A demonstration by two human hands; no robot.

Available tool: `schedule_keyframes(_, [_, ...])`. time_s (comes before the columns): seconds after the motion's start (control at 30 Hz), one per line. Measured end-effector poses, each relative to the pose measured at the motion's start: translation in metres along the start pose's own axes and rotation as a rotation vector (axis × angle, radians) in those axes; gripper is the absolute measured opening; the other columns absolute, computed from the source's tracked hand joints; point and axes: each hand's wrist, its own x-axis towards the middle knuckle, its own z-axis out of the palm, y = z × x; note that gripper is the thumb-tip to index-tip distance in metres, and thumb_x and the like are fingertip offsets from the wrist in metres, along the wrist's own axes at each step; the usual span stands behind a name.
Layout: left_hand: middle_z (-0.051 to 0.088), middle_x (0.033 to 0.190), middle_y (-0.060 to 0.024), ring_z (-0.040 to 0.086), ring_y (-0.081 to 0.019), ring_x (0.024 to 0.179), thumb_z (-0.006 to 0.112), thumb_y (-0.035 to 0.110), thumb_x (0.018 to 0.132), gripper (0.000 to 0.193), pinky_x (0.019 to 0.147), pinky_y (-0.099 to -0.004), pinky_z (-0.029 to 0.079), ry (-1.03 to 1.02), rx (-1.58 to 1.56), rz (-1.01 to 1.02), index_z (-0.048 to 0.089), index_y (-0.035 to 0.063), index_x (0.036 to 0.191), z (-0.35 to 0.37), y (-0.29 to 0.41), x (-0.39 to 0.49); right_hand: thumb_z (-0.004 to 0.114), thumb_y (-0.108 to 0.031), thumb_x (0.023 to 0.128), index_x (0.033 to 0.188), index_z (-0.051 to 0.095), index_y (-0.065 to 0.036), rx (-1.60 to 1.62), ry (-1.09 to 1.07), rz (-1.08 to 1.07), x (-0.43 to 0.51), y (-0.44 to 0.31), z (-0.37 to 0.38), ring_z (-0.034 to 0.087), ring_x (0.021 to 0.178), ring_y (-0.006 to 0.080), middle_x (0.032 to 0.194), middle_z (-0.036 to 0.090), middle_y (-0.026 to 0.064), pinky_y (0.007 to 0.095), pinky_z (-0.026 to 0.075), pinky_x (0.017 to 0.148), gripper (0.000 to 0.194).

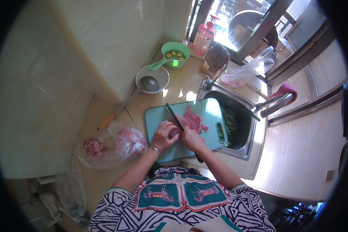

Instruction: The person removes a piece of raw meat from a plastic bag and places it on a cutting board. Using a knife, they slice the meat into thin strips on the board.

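Note:
A light blue plastic cutting board (159, 113) lies on the counter, its handle end over the sink's edge. On it is a piece of raw pink meat (175, 123), with cut slices (195, 120) to its right. My right hand (192, 139) is closed on a kitchen knife (175, 117), its dark blade standing against the meat, its handle end showing below my wrist. My left hand (163, 134), with a bracelet at the wrist, presses on the meat with bent fingers, just left of the blade.
Left of the board, a clear plastic bag (113, 156) holds more raw meat. Behind stand a white bowl (139, 74) with a metal ladle (149, 84) and a green dipper (174, 46) with yellow round things in liquid. At right, leafy greens (230, 123) lie in the sink (245, 150) below a faucet (274, 105).

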Motion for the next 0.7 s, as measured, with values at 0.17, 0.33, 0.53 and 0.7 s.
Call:
schedule_keyframes(0.17, [0.061, 0.102, -0.0102, 0.058, -0.032, 0.1, 0.079, 0.017, 0.071, 0.03, 0.09, -0.0423, 0.051, 0.002, 0.034, 0.031, 0.064, 0.0093, 0.096, -0.003, 0.002, 0.001, 0.056, -0.019, 0.09, 0.097, 0.054, 0.005, 0.042, 0.067, 0.003, 0.032, -0.003, 0.005, 0.065, 0.088, 0.0506, 0.09, 0.066, 0.0337, 0.0586, 0.051, 0.078, 0.025])
schedule_keyframes(0.33, [0.06, 0.101, -0.0093, 0.058, -0.0311, 0.099, 0.079, 0.018, 0.071, 0.03, 0.089, -0.0411, 0.051, 0.052, 0.079, -0.006, 0.064, 0.01, 0.095, 0.0, 0.004, 0.0, 0.053, -0.019, 0.093, 0.098, 0.055, 0.006, 0.081, 0.087, 0.052, 0.007, 0.018, -0.005, 0.064, 0.085, 0.0502, 0.089, 0.065, 0.0338, 0.0588, 0.049, 0.077, 0.025])
schedule_keyframes(0.53, [0.061, 0.103, -0.0091, 0.058, -0.0313, 0.099, 0.08, 0.016, 0.071, 0.03, 0.089, -0.0408, 0.051, 0.06, 0.047, 0.01, 0.064, 0.0088, 0.095, 0.0, 0.004, 0.003, 0.049, -0.018, 0.096, 0.101, 0.049, 0.004, 0.258, 0.124, 0.128, -0.029, 0.024, -0.025, 0.061, 0.079, 0.0527, 0.082, 0.063, 0.0338, 0.0604, 0.047, 0.074, 0.023])
schedule_keyframes(0.7, [0.061, 0.103, -0.01, 0.058, -0.0313, 0.099, 0.079, 0.014, 0.071, 0.029, 0.088, -0.0411, 0.051, 0.044, 0.037, 0.019, 0.064, 0.0071, 0.096, -0.002, 0.007, 0.004, 0.049, -0.017, 0.096, 0.098, 0.048, 0.002, 0.102, 0.042, 0.066, -0.078, 0.021, -0.013, 0.06, 0.076, 0.0528, 0.078, 0.062, 0.0329, 0.0615, 0.045, 0.07, 0.019])
